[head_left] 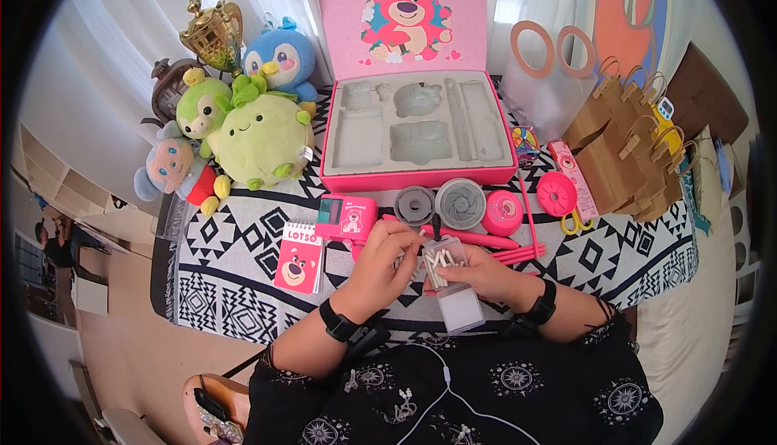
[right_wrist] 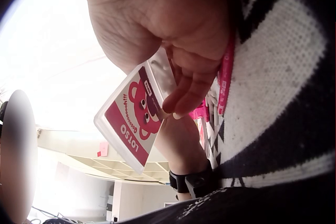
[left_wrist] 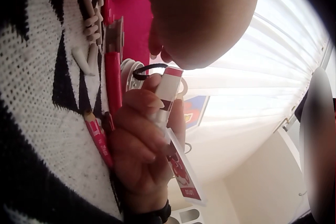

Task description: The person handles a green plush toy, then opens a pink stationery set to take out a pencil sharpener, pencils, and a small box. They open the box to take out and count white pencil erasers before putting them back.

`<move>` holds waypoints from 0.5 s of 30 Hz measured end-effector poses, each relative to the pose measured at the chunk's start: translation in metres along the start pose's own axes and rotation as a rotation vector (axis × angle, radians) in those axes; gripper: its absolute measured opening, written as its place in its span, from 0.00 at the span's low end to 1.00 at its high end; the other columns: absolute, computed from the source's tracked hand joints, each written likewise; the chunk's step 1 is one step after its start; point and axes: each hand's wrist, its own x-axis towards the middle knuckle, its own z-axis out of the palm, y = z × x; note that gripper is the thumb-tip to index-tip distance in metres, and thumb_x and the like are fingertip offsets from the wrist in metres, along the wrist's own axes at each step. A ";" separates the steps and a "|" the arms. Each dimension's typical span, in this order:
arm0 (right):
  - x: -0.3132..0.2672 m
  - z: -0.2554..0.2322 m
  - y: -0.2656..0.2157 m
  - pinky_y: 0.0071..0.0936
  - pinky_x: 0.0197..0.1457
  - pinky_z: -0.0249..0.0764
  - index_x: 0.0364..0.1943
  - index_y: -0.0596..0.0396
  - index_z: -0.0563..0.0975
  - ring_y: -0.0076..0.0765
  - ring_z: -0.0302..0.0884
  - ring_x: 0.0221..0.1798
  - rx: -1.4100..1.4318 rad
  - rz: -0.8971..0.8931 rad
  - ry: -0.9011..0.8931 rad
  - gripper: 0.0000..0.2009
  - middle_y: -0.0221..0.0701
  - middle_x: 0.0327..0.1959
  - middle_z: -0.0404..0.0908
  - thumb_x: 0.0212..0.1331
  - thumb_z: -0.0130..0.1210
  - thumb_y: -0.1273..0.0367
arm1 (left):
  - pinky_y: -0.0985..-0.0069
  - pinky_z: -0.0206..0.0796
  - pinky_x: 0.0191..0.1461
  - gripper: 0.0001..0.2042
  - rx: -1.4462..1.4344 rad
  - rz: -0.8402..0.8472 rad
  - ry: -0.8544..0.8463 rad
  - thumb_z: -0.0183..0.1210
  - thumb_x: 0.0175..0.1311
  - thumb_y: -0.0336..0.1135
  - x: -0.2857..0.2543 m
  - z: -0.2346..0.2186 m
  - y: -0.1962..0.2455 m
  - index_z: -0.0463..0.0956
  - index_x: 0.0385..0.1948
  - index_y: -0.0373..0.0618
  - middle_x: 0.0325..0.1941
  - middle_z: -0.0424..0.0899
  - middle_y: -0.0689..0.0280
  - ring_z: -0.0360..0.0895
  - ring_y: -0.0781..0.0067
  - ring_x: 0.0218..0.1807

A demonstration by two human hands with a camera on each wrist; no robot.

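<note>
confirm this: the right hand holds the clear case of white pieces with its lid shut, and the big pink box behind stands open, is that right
Not quite: the lid of the clear case is open, as the head view shows. The right hand does hold the case of white pieces, and the big pink box behind stands open.

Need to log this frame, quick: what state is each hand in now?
Left hand: whether open or pinching something small cannot be told.
Right hand: closed, holding the open clear case of small white sticks.
</note>
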 end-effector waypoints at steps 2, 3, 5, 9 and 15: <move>0.000 0.000 0.000 0.26 0.54 0.75 0.56 0.57 0.71 0.27 0.81 0.49 0.002 0.001 0.002 0.13 0.33 0.45 0.82 0.71 0.48 0.69 | 0.69 0.68 0.47 0.12 -0.014 0.016 -0.025 0.59 0.55 0.16 0.000 -0.002 0.002 0.75 0.40 0.40 0.41 0.77 0.59 0.75 0.58 0.43; 0.000 -0.001 0.001 0.26 0.54 0.75 0.56 0.57 0.71 0.27 0.81 0.49 -0.002 -0.001 0.000 0.13 0.33 0.45 0.83 0.71 0.48 0.69 | 0.69 0.68 0.47 0.12 -0.028 0.033 -0.051 0.59 0.55 0.16 0.000 -0.003 0.002 0.76 0.40 0.40 0.42 0.78 0.59 0.76 0.59 0.43; 0.000 -0.002 0.002 0.27 0.54 0.75 0.56 0.57 0.71 0.27 0.81 0.49 -0.005 -0.003 -0.003 0.13 0.33 0.45 0.83 0.71 0.48 0.70 | 0.69 0.69 0.46 0.12 -0.053 0.028 -0.067 0.59 0.55 0.16 -0.001 -0.003 0.001 0.77 0.40 0.40 0.42 0.78 0.59 0.76 0.59 0.43; 0.001 -0.002 0.002 0.27 0.55 0.75 0.56 0.57 0.72 0.27 0.81 0.49 -0.035 -0.014 -0.003 0.13 0.34 0.44 0.83 0.71 0.48 0.70 | 0.70 0.71 0.45 0.11 -0.064 0.051 -0.072 0.59 0.54 0.16 -0.002 -0.004 0.000 0.78 0.39 0.40 0.42 0.79 0.59 0.78 0.60 0.42; 0.000 0.000 0.001 0.27 0.54 0.74 0.55 0.57 0.72 0.27 0.80 0.49 -0.021 -0.008 0.004 0.13 0.33 0.44 0.83 0.71 0.48 0.70 | 0.70 0.71 0.42 0.11 -0.010 0.114 -0.058 0.60 0.52 0.17 -0.001 -0.005 -0.001 0.79 0.37 0.42 0.41 0.82 0.60 0.79 0.61 0.40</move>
